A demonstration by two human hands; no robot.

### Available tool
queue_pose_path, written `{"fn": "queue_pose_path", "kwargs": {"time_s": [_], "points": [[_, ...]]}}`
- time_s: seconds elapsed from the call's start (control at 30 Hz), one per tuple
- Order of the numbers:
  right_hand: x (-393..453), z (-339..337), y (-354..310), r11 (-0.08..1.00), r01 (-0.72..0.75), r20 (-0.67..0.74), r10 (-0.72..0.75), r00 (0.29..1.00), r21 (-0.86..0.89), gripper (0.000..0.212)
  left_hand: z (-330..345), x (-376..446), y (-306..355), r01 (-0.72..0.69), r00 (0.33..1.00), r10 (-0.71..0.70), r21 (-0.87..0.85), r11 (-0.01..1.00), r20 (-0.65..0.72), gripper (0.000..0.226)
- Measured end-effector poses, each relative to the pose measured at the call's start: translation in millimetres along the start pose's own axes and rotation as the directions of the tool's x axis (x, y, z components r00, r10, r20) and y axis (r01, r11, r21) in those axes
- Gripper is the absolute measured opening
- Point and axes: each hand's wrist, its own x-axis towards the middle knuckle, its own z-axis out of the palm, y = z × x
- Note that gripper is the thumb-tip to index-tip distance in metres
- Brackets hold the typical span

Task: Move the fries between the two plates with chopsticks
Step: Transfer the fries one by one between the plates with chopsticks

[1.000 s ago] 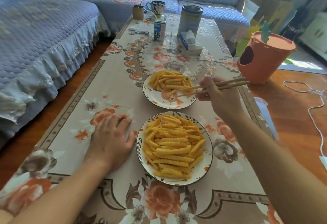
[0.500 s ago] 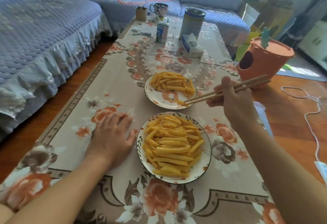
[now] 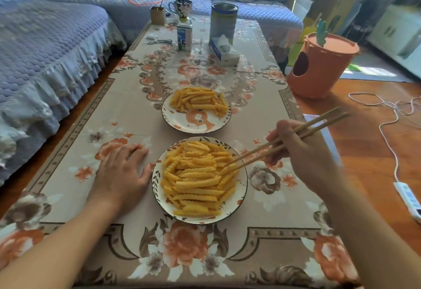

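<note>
Two patterned plates stand on the flowered tablecloth. The near plate [image 3: 243, 188] is heaped with crinkle-cut fries [image 3: 196, 179]. On the far plate [image 3: 182, 122] a smaller pile of fries [image 3: 198, 100] covers the back half. My right hand [image 3: 303, 154] grips a pair of wooden chopsticks [image 3: 284, 139]; their tips touch the fries at the right side of the near plate. Flat on the cloth just left of the near plate rests my left hand [image 3: 123, 172], its fingers spread.
A milk carton [image 3: 184, 37], a tall tin [image 3: 223, 23], a tissue box [image 3: 224, 51], a mug [image 3: 181, 8] and a small box [image 3: 157, 15] stand at the table's far end. An orange bin [image 3: 319, 65] and a white cable [image 3: 391, 129] are on the floor at right. A sofa runs along the left.
My right hand has drawn the chopsticks back from the far plate and lowered their tips onto the fries of the near plate. My left hand has stayed flat on the cloth.
</note>
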Motion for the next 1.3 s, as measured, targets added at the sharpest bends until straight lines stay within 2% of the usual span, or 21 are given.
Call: {"fn": "queue_pose_path", "kwargs": {"time_s": [0.07, 0.2, 0.33, 0.53, 0.8, 1.03, 1.3], "points": [[1.0, -2.6, -2.2, 1.0, 0.019, 0.001, -0.019, 1.0, 0.007, 0.039, -0.2, -0.1, -0.1, 0.002, 1.0, -0.002, 0.002, 1.0, 0.0, 0.048], [9.0, -15.7, -7.6, 0.998, 0.051, -0.097, -0.047, 0.994, 0.034, 0.037, -0.6, -0.2, -0.3, -0.004, 1.0, 0.004, 0.0, 1.0, -0.001, 0.061], [13.9, -16.3, -5.0, 0.997, 0.022, -0.185, -0.008, 0.983, 0.077, 0.039, 0.5, 0.4, -1.4, -0.008, 1.0, 0.008, 0.005, 1.0, 0.001, 0.061], [17.2, 10.7, -4.7, 0.995, -0.044, -0.105, 0.054, 0.993, 0.094, 0.045, 0.0, 1.6, -3.4, -0.013, 1.0, 0.013, 0.01, 1.0, 0.005, 0.061], [10.8, 21.7, -6.9, 0.999, -0.031, -0.037, 0.03, 0.999, -0.033, 0.045, 1.8, 1.8, -6.2, -0.025, 1.0, 0.025, 0.01, 1.0, -0.006, 0.057], [11.6, 6.5, -6.1, 0.998, -0.001, -0.024, -0.001, 1.0, -0.056, 0.044, 4.1, 1.9, -6.4, -0.03, 0.999, 0.03, 0.015, 0.999, -0.015, 0.058], [37.3, 3.2, -0.6, 0.995, 0.02, -0.152, -0.005, 0.988, 0.096, 0.037, 5.1, 1.5, -6.8, -0.028, 0.999, 0.029, 0.022, 0.999, -0.013, 0.057]]}}
